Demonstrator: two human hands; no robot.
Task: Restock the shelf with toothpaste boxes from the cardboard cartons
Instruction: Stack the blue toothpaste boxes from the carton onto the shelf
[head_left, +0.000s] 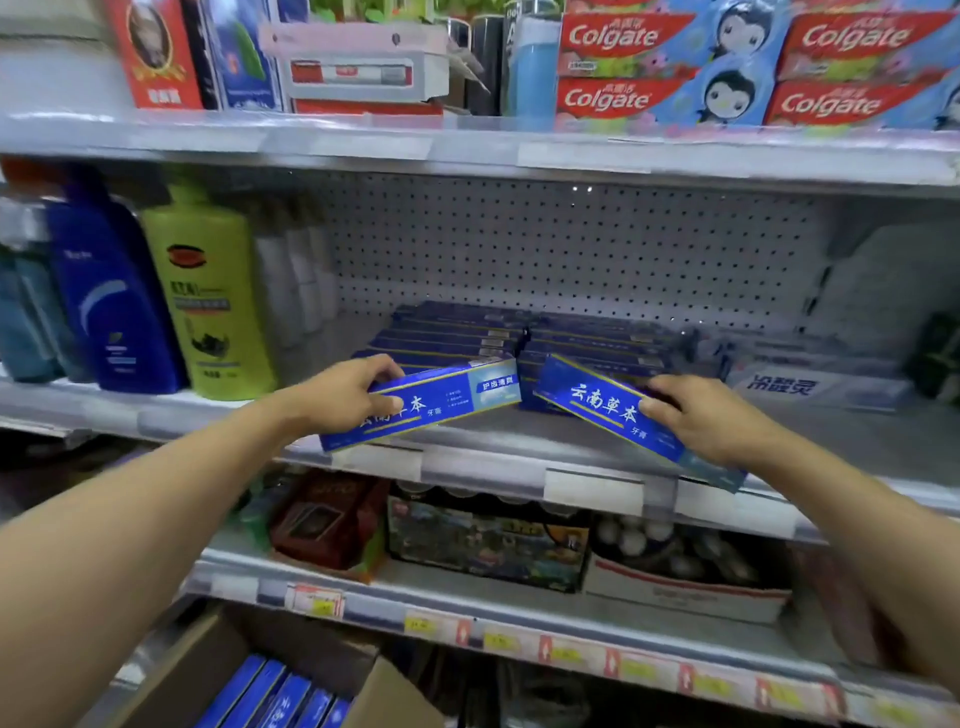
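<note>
My left hand (340, 395) grips a blue toothpaste box (447, 397), tilted with its right end higher, over the front of the middle shelf (488, 467). My right hand (701, 415) grips a second blue toothpaste box (597, 400), tilted down to the right. Behind both, two stacks of the same blue boxes (519, 338) lie flat on the shelf. An open cardboard carton (208, 670) at the bottom left holds several more blue boxes (275, 696).
A green bottle (213, 301) and a blue bottle (111, 301) stand at the left of the middle shelf. A white box (815, 389) lies at its right. Colgate boxes (727, 67) fill the upper shelf. Assorted packages (488, 540) sit on the lower shelf.
</note>
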